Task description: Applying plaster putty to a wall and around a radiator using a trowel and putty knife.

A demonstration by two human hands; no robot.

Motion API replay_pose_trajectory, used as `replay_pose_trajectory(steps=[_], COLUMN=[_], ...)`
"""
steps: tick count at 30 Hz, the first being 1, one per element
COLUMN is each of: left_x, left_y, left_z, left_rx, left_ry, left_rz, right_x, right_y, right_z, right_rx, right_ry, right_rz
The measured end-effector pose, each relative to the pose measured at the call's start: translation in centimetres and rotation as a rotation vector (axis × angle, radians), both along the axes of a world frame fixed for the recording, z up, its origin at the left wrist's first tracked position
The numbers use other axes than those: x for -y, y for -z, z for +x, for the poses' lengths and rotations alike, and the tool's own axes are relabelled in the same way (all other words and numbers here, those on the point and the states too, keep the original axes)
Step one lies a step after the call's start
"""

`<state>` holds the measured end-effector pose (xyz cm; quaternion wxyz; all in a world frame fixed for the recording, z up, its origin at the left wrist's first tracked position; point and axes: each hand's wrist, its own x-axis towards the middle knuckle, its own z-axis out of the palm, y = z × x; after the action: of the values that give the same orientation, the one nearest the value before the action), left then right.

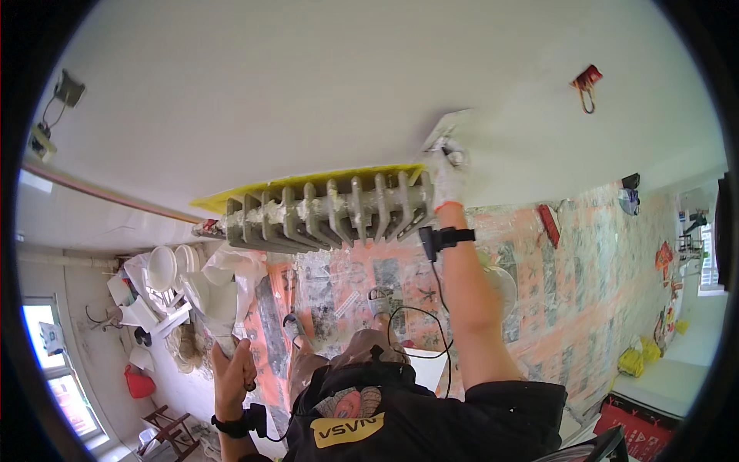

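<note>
1 view only, from a fisheye camera on the person's head, aimed steeply down along the white wall (323, 85). The radiator (327, 212) sits mid-frame at about arm's reach; below it the covered floor (585, 262) lies farther off. The person's own torso fills the lower edge beneath the radiator, and straight lines bend near the rim.

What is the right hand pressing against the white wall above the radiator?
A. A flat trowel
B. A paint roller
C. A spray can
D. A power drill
A. The gloved right hand holds a flat trowel blade against the white wall, just above the right end of the grey radiator; no roller, drill or can is in that hand.
</note>
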<state>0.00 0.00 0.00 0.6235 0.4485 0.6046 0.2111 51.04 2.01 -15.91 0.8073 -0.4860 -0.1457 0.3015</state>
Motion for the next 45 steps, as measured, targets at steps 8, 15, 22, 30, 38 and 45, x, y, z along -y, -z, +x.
replay_pose_trajectory(steps=[8,15,22,30,38,45], left_x=[-8.3,-13.7,-17.7,-22.2,-29.3,-34.7], left_y=[2.7,5.1,3.4,1.7,-0.8,-1.7], left_z=[-13.2,-28.1,-37.6,-39.9,-36.0,-37.3], left_rx=[0.079,0.051,-0.027,-0.353,-0.614,-0.770], left_ry=[0.002,-0.082,-0.190,-0.161,0.107,0.264], left_rz=[-0.039,-0.003,-0.010,0.554,1.093,1.196], right_x=[-16.9,-31.7,-41.8,-33.2,-30.4,-32.4], right_y=[1.3,1.7,2.3,-4.0,0.5,-7.9], right_z=[-23.1,-44.6,-58.0,-62.1,-65.9,-63.1], right_rx=[0.254,0.400,0.463,-0.088,-0.684,-0.702], right_ry=[0.276,0.182,-0.090,-0.979,-1.246,-1.032], right_rz=[-0.050,-0.163,-0.100,-0.109,0.080,0.196])
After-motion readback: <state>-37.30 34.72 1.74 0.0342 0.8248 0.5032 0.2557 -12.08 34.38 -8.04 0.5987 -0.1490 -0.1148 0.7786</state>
